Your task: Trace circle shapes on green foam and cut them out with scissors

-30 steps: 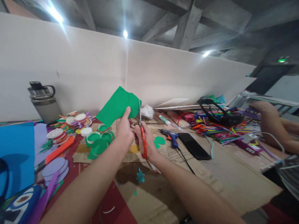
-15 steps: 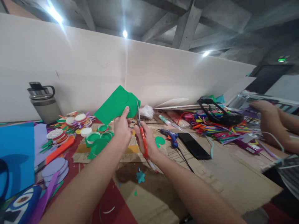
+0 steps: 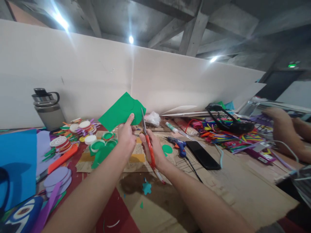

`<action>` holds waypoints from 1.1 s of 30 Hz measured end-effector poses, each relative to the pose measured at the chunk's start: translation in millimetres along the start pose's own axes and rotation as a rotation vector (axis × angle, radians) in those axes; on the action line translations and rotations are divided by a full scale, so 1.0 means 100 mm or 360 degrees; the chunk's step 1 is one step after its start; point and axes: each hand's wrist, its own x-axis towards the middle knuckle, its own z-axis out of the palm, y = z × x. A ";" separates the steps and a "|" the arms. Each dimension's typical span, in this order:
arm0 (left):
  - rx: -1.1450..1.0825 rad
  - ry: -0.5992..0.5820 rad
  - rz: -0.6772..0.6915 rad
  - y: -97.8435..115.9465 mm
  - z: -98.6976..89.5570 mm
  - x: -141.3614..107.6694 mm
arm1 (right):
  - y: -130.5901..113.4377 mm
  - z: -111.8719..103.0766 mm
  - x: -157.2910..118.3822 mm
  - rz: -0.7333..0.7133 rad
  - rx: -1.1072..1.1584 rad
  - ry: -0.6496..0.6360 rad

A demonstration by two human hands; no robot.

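A green sheet with a circle outlined on it is pinched in my left hand, the thumb lying on its face. My right hand grips orange-handled scissors, blades pointing up at the sheet's right edge. A thin white stick with a red tip pokes out below my right hand. Under my hands, green pieces and white rings lie on cardboard. Just right of my right hand rests a cut green circle.
A blue glue gun and a black phone lie to the right, near pipe cleaners and a black headset. A bottle, an orange cutter and purple discs are left. Another person's arm reaches in at right.
The view has tilted up slightly, so the table things appear a little lower. My hands still hold the sheet and scissors in nearly the same place.
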 end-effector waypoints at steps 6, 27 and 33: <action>-0.0008 -0.0030 0.0018 0.02 0.00 0.02 | 0.01 -0.01 0.01 0.0115 -0.0028 -0.0060; 0.0013 -0.0035 0.0052 0.03 -0.02 0.13 | 0.00 -0.06 0.02 0.0087 -0.0261 -0.0070; 0.0026 -0.0069 0.0057 0.04 -0.03 0.15 | 0.02 -0.08 0.03 0.0059 -0.0306 -0.0086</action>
